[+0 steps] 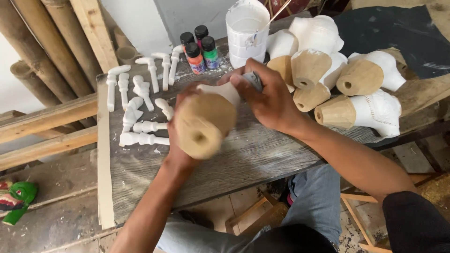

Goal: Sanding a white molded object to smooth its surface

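Note:
My left hand (180, 140) grips a carved wooden piece (206, 122) with a bare round base that has a hole in its middle and a white-painted upper part. The base faces the camera. My right hand (267, 100) presses a small grey pad, likely sandpaper (253, 79), against the white part of that piece. Both hands hover over the grey wooden tabletop (253, 154). Behind them stands a white plastic bucket (247, 33) of white paint with a stick in it.
Several white-painted carved pieces (365, 89) with bare wooden bases lie at the right. Several small white pegs (140, 100) lie at the left. Small paint bottles (199, 51) stand at the back. Bamboo poles (42, 51) lean at left; a green mask (16, 199) lies lower left.

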